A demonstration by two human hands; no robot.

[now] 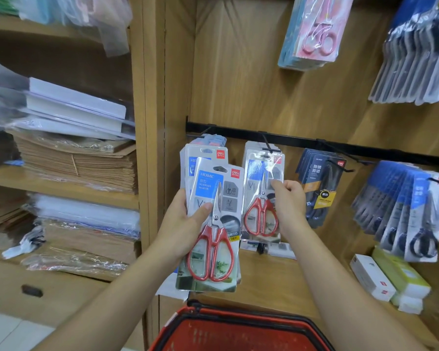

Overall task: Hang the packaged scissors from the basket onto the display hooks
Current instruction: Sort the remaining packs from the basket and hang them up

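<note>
Your left hand (pixel 181 224) gripped a stack of glossy blister packs (pixel 211 224); at 3 o'clock, your right fingers (pixel 280 186) pinched a hooked pack (pixel 262 196).

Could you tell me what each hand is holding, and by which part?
Left hand: stack of scissor packs, left edge. Right hand: hanging pack, right edge.

I see a stack of packaged scissors (pixel 214 221) held upright, fanned slightly: red-handled, steel blades pointing up, on blue-and-grey cards with a red brand tab at the top right corner and a hang slot at the top edge. A second, matching pack (pixel 262 196) hangs on a black display hook (pixel 270 148) off the black rail (pixel 340 148), at the front of others like it. The red basket (pixel 238 328) sits below, at the frame's bottom edge.
</note>
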